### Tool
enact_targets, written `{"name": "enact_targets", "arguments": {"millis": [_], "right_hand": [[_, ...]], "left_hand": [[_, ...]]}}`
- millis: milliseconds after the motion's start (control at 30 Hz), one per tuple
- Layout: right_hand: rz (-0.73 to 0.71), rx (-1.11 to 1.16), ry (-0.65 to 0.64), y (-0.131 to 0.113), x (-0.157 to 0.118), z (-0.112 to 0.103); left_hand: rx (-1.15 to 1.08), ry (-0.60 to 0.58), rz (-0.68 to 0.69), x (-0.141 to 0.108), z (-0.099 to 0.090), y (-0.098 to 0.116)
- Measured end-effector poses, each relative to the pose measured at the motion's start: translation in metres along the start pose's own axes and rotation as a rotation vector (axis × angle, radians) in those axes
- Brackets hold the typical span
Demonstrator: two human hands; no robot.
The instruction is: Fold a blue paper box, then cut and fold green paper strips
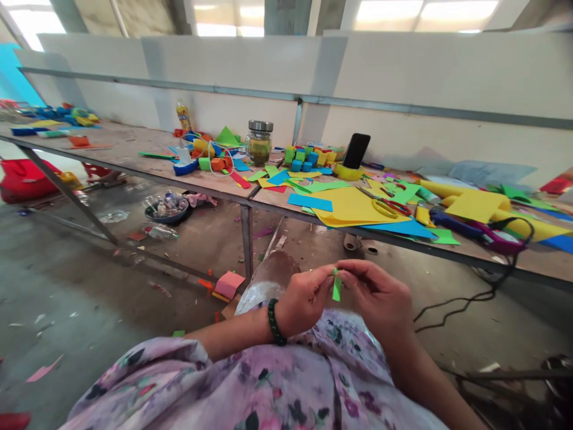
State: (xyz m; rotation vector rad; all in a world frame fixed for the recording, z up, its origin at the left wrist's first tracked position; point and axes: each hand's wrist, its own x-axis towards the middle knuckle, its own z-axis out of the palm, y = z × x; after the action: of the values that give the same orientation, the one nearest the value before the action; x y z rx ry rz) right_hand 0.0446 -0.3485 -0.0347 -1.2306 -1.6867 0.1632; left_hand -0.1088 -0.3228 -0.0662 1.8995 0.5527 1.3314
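A small bright green strip (336, 288) hangs between my hands, above my lap. My left hand (305, 300), with a dark beaded bracelet (274, 322) at the wrist, pinches the strip's upper end from the left. From the right, my right hand (380, 294) is closed on the same end, its fingertips nearly touching the left ones. The strip's top is partly hidden by the fingers.
On the table are yellow sheets (353, 206), a blue strip (310, 202), scissors (388, 207), a purple-handled tool (496, 237) with a black cord, a glass jar (259, 143), colored cubes (308, 158) and a phone (357, 150). A basin (165, 209) stands underneath.
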Motion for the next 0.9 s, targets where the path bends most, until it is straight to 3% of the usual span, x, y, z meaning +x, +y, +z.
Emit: {"name": "enact_targets", "arguments": {"millis": [233, 300, 400, 467, 600, 767, 900], "right_hand": [[-0.229, -0.135, 0.067, 0.015, 0.001, 0.006], [-0.219, -0.098, 0.092, 0.019, 0.001, 0.009], [-0.165, -0.013, 0.0, 0.021, 0.002, 0.008], [-0.181, 0.009, -0.076, 0.019, 0.003, 0.005], [-0.249, -0.043, -0.077, 0.015, 0.003, -0.002], [-0.337, -0.28, -0.131, 0.011, 0.001, -0.004], [-0.372, -0.444, -0.182, 0.013, -0.001, -0.002]], "left_hand": [[-0.219, -0.079, -0.213, 0.006, -0.001, 0.004], [-0.263, -0.084, -0.254, 0.009, -0.002, 0.003], [-0.244, -0.144, -0.294, 0.014, -0.007, 0.003], [-0.205, -0.206, -0.31, 0.016, -0.013, 0.005], [-0.089, -0.309, -0.312, 0.017, -0.021, 0.011], [0.272, -0.326, -0.149, 0.015, -0.021, 0.014], [0.465, -0.401, -0.109, 0.014, -0.021, 0.014]]}}
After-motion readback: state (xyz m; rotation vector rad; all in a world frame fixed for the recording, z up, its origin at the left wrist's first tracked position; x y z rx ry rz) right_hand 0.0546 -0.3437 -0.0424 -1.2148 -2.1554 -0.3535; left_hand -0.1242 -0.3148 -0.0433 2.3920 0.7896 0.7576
